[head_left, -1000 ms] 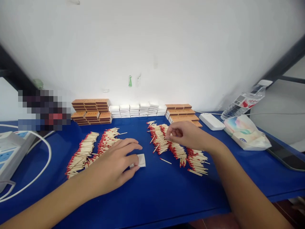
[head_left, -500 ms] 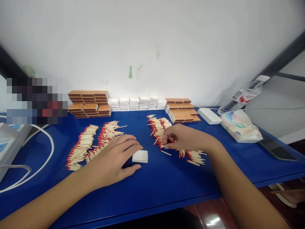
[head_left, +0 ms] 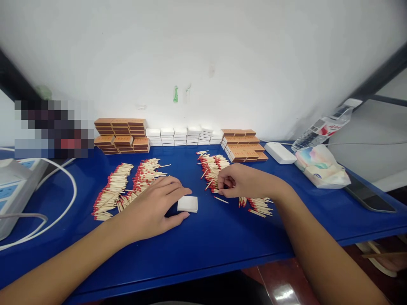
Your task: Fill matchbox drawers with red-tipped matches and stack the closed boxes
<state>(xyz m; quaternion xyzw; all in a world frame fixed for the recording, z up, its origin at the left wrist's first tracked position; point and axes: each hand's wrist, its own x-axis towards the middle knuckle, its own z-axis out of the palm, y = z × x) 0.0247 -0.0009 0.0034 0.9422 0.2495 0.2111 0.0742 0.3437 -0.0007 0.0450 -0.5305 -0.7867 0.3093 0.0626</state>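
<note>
My left hand (head_left: pixel 152 207) rests on the blue table (head_left: pixel 203 241), its fingers curved around a small white matchbox tray (head_left: pixel 187 203) that its fingertips touch. My right hand (head_left: pixel 244 181) sits over a long heap of red-tipped matches (head_left: pixel 211 167), fingers pinched together on matches from that heap. A second heap of matches (head_left: pixel 127 186) lies to the left of my left hand. One loose match (head_left: pixel 221 199) lies just below the right hand.
Brown matchbox sleeves are stacked at the wall, left (head_left: pixel 122 135) and right (head_left: pixel 243 145), with white trays (head_left: pixel 184 136) between them. A power strip and white cable (head_left: pixel 19 190) lie far left. A white box (head_left: pixel 280 152), a plastic bottle (head_left: pixel 327 126), a tissue pack (head_left: pixel 321 166) and a phone (head_left: pixel 370 197) lie at right.
My right hand has come down and toward me along the match heap and closed its fingers on some matches. The white tray now shows more fully beside my left fingertips.
</note>
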